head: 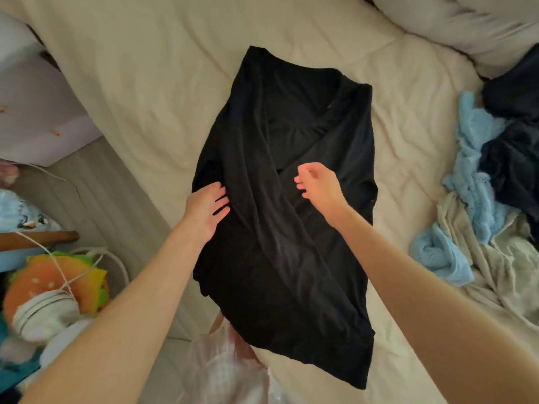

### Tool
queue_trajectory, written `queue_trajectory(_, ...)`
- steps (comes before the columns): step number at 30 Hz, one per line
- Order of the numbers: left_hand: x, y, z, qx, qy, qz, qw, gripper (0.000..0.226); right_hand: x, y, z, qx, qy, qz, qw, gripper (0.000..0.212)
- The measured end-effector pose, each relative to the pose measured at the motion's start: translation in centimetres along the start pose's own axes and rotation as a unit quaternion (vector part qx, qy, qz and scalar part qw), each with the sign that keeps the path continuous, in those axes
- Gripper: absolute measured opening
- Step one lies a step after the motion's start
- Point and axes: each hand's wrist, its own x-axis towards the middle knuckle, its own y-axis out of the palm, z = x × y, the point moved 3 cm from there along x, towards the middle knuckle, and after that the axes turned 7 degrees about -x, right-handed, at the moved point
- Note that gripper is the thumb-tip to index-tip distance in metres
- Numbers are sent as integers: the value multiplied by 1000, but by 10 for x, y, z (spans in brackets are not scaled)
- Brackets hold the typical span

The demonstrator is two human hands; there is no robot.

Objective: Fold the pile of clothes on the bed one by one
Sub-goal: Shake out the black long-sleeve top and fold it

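Nearest, left hand (205, 209) flat on the left edge of the black garment (287, 228), fingers (221, 199) straight; right hand (319, 186) just above its middle, fingers loosely curled, holding nothing. Spread lengthwise on the cream bed (145, 97), sides folded inward. Right, a pile of clothes (490, 182), blue, dark and pale.

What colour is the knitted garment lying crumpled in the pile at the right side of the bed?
Light blue knitted garment, clearest in the head view.

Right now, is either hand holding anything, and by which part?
Nothing is held. The left hand rests flat on the black garment; the right hand hovers above it.
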Motion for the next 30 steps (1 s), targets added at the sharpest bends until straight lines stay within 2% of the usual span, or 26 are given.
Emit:
queue_trajectory(2, 9, 3, -9, -36, -12, -4, 999, 45, 28, 13, 25, 33, 8, 11, 999, 15)
queue_trajectory(5, 20, 6, -19, -84, -47, -6, 995, 41, 65, 27, 55, 52, 10, -13, 999, 27)
queue_trajectory(8, 30, 6, -24, -99, -81, -5, 992, 34, 96, 32, 85, 25, -11, -35, 999, 32)
queue_trajectory(11, 39, 5, -28, -107, -110, -14, 988, 15, 118, 41, 112, -21, -24, -18, 999, 42)
queue_trajectory(13, 44, 4, -31, -109, -121, -25, 986, 6, 128, 48, 125, -37, -28, -13, 999, 27)
queue_trajectory(16, 50, 0, -34, -140, -125, -30, 982, 8, 141, 50, 142, 8, -3, -36, 999, 10)
queue_trajectory(18, 51, -4, -39, -167, -119, -27, 978, 16, 150, 49, 152, 67, 29, -33, 997, 9)
queue_trajectory(20, 51, -10, -45, -170, -94, -41, 980, 15, 157, 50, 163, 115, 42, -17, 992, 7)
queue_trajectory(24, 53, -18, -59, -145, -23, -55, 988, 2, 171, 61, 185, 77, -6, -9, 997, 11)
queue_trajectory(28, 58, -17, -64, -139, -3, -59, 988, 17, 179, 71, 197, 52, -24, -8, 998, 3)
queue_trajectory(30, 57, -17, -61, -129, -6, -44, 991, 19, 178, 76, 193, 62, -8, 20, 998, 14)
